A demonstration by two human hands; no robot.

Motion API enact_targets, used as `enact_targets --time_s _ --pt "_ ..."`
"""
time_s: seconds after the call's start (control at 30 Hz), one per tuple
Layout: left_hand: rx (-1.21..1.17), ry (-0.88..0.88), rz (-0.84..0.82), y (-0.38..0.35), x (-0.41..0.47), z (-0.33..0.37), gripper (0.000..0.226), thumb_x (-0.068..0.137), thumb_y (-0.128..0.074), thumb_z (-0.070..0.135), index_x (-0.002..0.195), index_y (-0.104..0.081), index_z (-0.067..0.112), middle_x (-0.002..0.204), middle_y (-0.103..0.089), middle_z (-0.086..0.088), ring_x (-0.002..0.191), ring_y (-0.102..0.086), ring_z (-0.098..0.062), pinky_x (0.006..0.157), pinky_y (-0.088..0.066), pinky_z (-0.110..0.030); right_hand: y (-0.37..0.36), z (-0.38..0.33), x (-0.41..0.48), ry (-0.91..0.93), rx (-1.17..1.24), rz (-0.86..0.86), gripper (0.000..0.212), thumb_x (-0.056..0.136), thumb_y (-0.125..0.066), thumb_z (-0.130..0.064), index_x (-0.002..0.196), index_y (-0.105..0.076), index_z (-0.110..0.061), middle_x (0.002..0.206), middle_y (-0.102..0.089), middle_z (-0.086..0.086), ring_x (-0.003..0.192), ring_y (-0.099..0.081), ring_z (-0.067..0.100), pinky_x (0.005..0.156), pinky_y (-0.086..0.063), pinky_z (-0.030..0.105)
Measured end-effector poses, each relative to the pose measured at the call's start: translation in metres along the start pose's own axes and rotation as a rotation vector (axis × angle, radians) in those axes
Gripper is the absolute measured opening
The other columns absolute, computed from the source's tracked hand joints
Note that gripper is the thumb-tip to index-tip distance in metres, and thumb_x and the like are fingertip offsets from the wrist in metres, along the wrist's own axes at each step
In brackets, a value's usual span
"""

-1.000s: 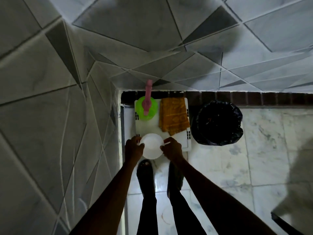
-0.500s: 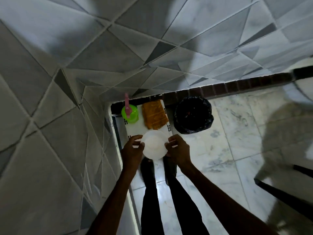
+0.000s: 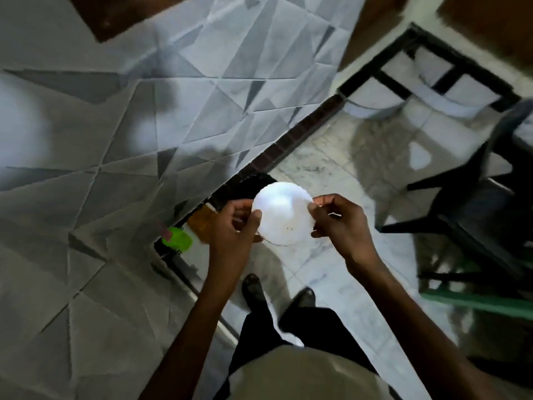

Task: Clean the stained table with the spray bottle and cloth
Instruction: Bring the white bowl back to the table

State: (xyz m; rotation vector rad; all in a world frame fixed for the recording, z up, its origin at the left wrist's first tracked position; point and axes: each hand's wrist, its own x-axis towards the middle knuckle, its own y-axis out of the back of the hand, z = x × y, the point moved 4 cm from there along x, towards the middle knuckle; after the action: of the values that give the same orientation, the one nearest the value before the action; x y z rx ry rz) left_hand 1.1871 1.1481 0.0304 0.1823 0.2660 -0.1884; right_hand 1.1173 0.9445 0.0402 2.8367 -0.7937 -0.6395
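Note:
A round white plate [image 3: 283, 216] is held up in front of me, with small dark specks on it. My left hand [image 3: 233, 226] grips its left rim and my right hand [image 3: 337, 219] pinches its right rim. On the floor by the wall lie a green spray bottle [image 3: 176, 239] with a pink top and an orange cloth [image 3: 203, 219], partly hidden behind my left hand. The view is blurred.
A tiled wall [image 3: 115, 140] fills the left. A black bin [image 3: 245, 183] sits behind the plate by the wall. A dark chair [image 3: 476, 215] stands at the right, a black table frame [image 3: 403, 70] at the upper right. My feet [image 3: 274, 293] stand on marble floor.
Both hands have lifted the white plate away from the white tray on the floor. The view has swung to the right, bringing the chair and table frame into sight.

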Motion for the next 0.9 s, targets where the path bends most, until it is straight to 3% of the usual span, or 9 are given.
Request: enact_targets --time_s 0.1,0.23,0.47,0.77,0.9 --pt "0.021 -0.066 -0.127 -0.043 -0.025 0.034 0.016 0.092 -0.067 0.015 0.108 -0.067 0.016 0.102 -0.070 -0.001 0.088 -0.068 -0.014 0.057 -0.056 -0.022 0.060 -0.001 -0.036 0.017 0.069 0.125 0.006 0.091 -0.074 -0.016 0.095 -0.072 -0.012 0.069 -0.066 -0.004 0.060 -0.067 0.012 0.065 -0.062 0.036" --pt "0.040 -0.176 -0.336 -0.123 -0.073 0.064 0.015 0.091 -0.068 0.015 0.097 -0.067 0.028 0.098 -0.071 0.001 0.087 -0.068 -0.013 0.056 -0.056 -0.025 0.149 0.026 -0.096 0.019 0.199 0.343 0.005 0.090 -0.076 -0.014 0.092 -0.073 -0.010 0.074 -0.069 0.001 0.062 -0.069 0.015 0.065 -0.062 0.037" --pt "0.085 -0.246 -0.665 -0.301 -0.205 0.066 0.014 0.082 -0.075 0.028 0.096 -0.071 0.028 0.097 -0.073 0.002 0.087 -0.070 -0.019 0.059 -0.058 -0.031 0.330 0.107 -0.216 -0.022 0.373 0.697 0.005 0.085 -0.080 -0.010 0.084 -0.076 -0.006 0.085 -0.076 0.016 0.076 -0.073 0.029 0.068 -0.063 0.035" --pt "0.068 -0.304 -0.999 -0.492 -0.380 0.067 0.011 0.090 -0.070 0.014 0.099 -0.074 0.021 0.093 -0.075 -0.003 0.086 -0.070 -0.021 0.057 -0.054 -0.024 0.509 0.182 -0.359 -0.022 0.534 1.024 0.004 0.085 -0.078 -0.003 0.086 -0.075 0.000 0.077 -0.075 0.017 0.065 -0.070 0.017 0.061 -0.061 0.030" --pt "0.088 -0.331 -1.187 -0.578 -0.459 0.071 0.012 0.089 -0.072 0.015 0.100 -0.073 0.019 0.090 -0.075 0.001 0.077 -0.070 -0.016 0.056 -0.056 -0.030 0.587 0.210 -0.415 0.008 0.552 1.207 0.002 0.086 -0.078 -0.004 0.085 -0.076 -0.004 0.073 -0.074 0.015 0.061 -0.068 0.018 0.053 -0.054 0.024"
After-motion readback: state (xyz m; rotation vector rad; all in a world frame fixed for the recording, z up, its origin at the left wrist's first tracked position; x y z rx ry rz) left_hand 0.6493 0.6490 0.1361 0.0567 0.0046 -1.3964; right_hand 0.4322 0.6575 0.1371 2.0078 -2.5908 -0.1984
